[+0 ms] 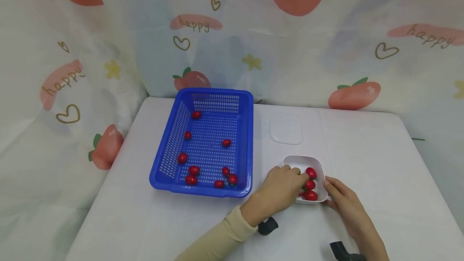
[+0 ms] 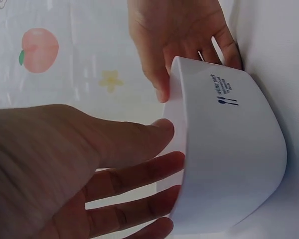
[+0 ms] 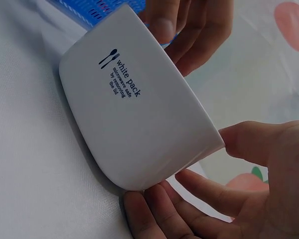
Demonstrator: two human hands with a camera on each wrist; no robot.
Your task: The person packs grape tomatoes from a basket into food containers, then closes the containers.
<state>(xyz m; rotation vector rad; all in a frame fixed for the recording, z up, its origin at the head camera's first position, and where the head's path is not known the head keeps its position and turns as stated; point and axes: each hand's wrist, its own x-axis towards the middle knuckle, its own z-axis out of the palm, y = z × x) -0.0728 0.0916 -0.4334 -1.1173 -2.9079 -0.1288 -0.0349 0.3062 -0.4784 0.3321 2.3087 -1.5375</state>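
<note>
Tabletop [image 1: 369,148] bears the box [image 3: 134,114]; we see the right hand [image 1: 346,204] gripping its right side, probably to steady it. The left hand [image 1: 280,188] reaches inside; whether it pinches one of the tomatoes [image 1: 309,185] there, we cannot tell. Left of the box, the basket [image 1: 249,140] holds more tomatoes within reach; beyond the box lies the lid [image 1: 286,129], seemingly out of the way.
</note>
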